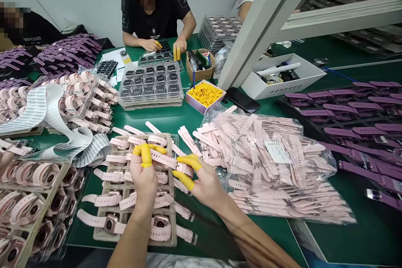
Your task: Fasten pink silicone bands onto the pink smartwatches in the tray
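Strap of pale pink silicone [165, 159], pierced with a row of small holes, spans the gap between both hands, slanting slightly down toward the right. The left hand [144, 176] has its yellow-capped fingers closed on one end; the right hand [205, 180] pinches the other between thumb and forefinger, both in yellow cots. A rounded section shows within that right pinch, but the fingers hide too much to tell its form.

The strap is above the upper right part of a beige moulded tray [99, 233] filled with pink-strapped watches, some strap ends poking past its sides. The left hand and forearm block the view of its middle. Loose pink straps [190, 140] lie just beyond the right hand, and a clear plastic bag [326, 166] bulging with more straps lies near it on the right, bearing a white printed label [278, 152].

Farther back on the green tabletop [207, 234] stand a stack of clear plastic trays [153, 104] and a small white box [194, 101] of yellow finger cots. A co-worker in a black T-shirt [163, 12] sits opposite, and a white diagonal post [260, 25] hides part of the background.
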`<action>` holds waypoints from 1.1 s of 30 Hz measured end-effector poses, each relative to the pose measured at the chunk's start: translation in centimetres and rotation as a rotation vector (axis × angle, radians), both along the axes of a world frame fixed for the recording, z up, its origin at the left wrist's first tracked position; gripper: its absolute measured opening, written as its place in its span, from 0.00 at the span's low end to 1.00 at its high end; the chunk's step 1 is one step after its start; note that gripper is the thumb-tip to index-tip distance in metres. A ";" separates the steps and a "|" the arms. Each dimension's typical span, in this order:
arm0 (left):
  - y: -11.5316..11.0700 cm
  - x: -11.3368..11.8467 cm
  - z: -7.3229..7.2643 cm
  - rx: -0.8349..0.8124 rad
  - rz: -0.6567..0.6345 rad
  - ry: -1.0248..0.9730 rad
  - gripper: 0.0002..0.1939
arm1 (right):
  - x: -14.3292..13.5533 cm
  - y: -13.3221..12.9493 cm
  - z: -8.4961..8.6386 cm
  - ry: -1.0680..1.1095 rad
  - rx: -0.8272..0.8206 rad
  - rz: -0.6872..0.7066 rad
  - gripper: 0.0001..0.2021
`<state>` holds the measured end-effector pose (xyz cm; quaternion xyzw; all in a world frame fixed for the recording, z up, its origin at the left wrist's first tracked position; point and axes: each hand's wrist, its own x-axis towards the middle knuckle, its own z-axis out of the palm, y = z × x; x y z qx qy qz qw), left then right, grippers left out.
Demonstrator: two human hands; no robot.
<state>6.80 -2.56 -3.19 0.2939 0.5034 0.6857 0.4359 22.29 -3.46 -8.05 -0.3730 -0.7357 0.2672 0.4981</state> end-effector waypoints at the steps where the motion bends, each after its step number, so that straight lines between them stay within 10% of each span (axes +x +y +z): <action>1: 0.0 0.0 0.0 -0.006 -0.003 -0.001 0.20 | -0.1 0.0 0.0 0.012 0.019 -0.005 0.16; 15: -0.2 -0.2 -0.3 -0.042 -0.173 0.011 0.21 | 0.1 0.3 -0.3 0.061 0.102 0.075 0.09; 24: -1.4 -0.4 0.2 0.049 -0.753 0.674 0.28 | -0.2 0.9 -1.2 0.697 -0.548 0.100 0.14; 33: -1.9 -0.4 -0.2 0.056 -0.625 0.226 0.24 | 0.6 1.4 -2.7 0.716 -0.547 0.109 0.22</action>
